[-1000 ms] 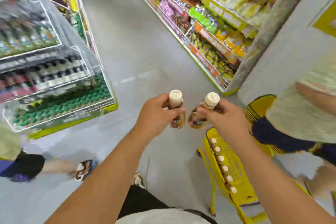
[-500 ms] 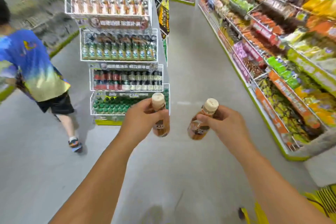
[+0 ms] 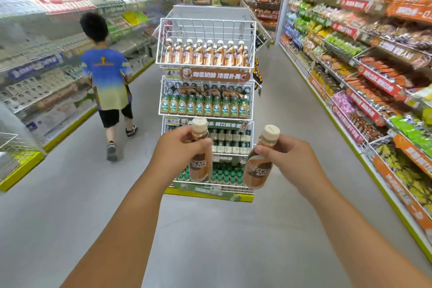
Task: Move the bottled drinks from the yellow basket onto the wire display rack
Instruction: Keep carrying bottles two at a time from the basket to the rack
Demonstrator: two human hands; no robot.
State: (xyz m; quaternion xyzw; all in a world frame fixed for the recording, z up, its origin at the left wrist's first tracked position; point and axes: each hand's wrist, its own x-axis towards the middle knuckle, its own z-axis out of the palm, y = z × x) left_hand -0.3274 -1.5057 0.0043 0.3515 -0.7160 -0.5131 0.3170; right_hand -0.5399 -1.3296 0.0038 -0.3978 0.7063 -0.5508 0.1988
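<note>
Left hand: my left hand (image 3: pixel 180 150) was wrapped around the neck and shoulder of one brown coffee bottle (image 3: pixel 199 156), held upright, cream cap on top.
Right hand: my right hand (image 3: pixel 288 159) gripped a second coffee bottle (image 3: pixel 260 161) just below its cream cap; it hung tilted, base swung toward the left.
Bottles: they were near each other but apart, both raised in front of me.
Wire display rack (image 3: pixel 205 37): it stood straight ahead in the aisle, beyond both bottles; its top tier held a row of similar cream-capped bottles (image 3: pixel 203 52), and the lower tiers held other drinks.
Yellow basket: out of my view.
Aisle: a person in a blue shirt (image 3: pixel 106 77) walked at the left, beside the rack; snack shelves (image 3: pixel 364 72) lined the right.
</note>
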